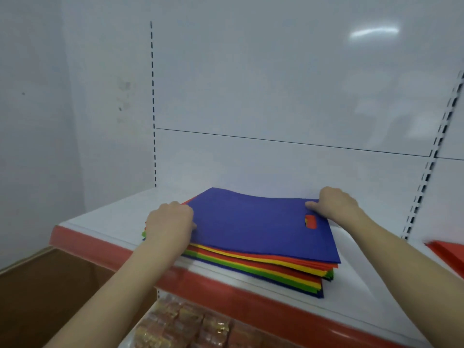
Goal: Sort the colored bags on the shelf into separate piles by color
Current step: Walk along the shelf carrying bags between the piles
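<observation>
White metal shelf (105,219) with red front lip. On it, near the front, flat stack of red, yellow, green and blue fabric bags (263,270); topmost, blue fabric bag (251,222) with cut-out handle. Left hand (168,224) curled over its left edge, gripping; right hand (336,205) pinching its far-right corner, thumb on top.

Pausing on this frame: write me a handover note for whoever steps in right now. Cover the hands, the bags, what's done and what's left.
Left hand: fingers curled on the left edge of the blue bag, which tops the mixed stack.
Right hand: pinches that bag's far right corner, thumb on top.
The stack lies mid-shelf, with red, yellow, green and blue layers below.
Done: little to see. A red item at the shelf's far right may be a started pile.
Left: nearly all the sorting.
</observation>
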`<state>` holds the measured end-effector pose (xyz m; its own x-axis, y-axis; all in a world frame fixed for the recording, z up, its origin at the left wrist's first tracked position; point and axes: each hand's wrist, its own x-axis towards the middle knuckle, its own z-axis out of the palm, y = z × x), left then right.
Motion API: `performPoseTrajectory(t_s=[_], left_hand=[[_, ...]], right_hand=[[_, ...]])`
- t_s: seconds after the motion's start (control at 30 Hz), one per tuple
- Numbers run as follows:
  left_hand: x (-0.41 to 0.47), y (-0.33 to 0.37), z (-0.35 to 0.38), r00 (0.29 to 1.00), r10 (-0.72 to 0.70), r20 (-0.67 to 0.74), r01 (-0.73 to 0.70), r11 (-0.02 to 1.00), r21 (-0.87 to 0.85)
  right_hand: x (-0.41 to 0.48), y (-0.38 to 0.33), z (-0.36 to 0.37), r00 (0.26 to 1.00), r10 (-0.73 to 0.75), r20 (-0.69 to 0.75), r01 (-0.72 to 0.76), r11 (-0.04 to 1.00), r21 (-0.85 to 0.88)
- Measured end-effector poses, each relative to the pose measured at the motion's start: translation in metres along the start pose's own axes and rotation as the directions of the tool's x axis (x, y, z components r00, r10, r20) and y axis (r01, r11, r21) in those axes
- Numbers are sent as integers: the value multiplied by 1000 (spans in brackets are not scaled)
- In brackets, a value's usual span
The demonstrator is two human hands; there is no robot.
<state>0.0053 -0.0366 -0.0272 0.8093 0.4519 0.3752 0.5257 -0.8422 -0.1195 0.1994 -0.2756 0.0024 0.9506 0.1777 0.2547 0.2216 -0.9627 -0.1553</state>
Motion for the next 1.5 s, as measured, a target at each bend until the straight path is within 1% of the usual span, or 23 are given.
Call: performPoseTrajectory(t_s=[0.1, 0.23, 0.4, 0.43, 0.5, 0.57, 0.67, 0.77, 0.87, 0.93, 1.03, 1.2, 1.3, 1.4, 1.5], left_hand=[[3, -4, 0, 1000, -15, 14, 14, 1000, 27], [4, -10, 2, 998, -35, 48, 34, 999, 25], [7, -24, 3, 994, -68, 81, 65, 997, 33], [7, -27, 3, 994, -72, 87, 70, 997, 32], [6, -34, 3, 992, -81, 95, 79, 997, 21], [4, -41, 3, 992, -92, 84, 93, 996, -9], [1, -53, 4, 994, -111, 5, 111, 991, -74], [-5, -62, 6, 988, -131, -77, 118, 981, -153], [-11, -69, 9, 976, -156, -154, 105, 949, -296], [-16, -74, 11, 960, -176, -219, 75, 912, -403], [-24, -75, 9, 945, -170, -278, 4, 859, -512], [-30, -60, -8, 932, -90, -352, -151, 786, -599], [-34, -39, -18, 925, -35, -378, -232, 737, -635], [-48, -12, -24, 926, 42, -375, -300, 685, -664], [-68, 20, -29, 933, 109, -343, -324, 671, -667]], right_hand=[[-3, -3, -1, 1000, 23, -16, -23, 999, -29], [-11, -12, -1, 989, -21, -148, 9, 997, -81], [-24, -22, 3, 933, -193, -303, 106, 954, -281], [-27, -25, 2, 921, -214, -326, 122, 952, -282], [-31, -30, -3, 902, -221, -372, 145, 964, -223], [-33, -36, -9, 895, -186, -406, 150, 982, -119], [-35, -43, -18, 896, -86, -435, 145, 984, 103], [-37, -47, -23, 894, 6, -448, 157, 932, 326], [-39, -48, -26, 889, 76, -451, 152, 882, 446], [-43, -45, -28, 879, 86, -469, 159, 875, 457], [-57, -39, -35, 863, 130, -488, 144, 863, 485], [-88, -11, -63, 819, 240, -522, 78, 853, 516], [-111, 21, -80, 787, 299, -539, 10, 868, 497], [-138, 55, -86, 765, 354, -538, -87, 885, 458], [-168, 97, -86, 739, 410, -535, -177, 884, 432]])
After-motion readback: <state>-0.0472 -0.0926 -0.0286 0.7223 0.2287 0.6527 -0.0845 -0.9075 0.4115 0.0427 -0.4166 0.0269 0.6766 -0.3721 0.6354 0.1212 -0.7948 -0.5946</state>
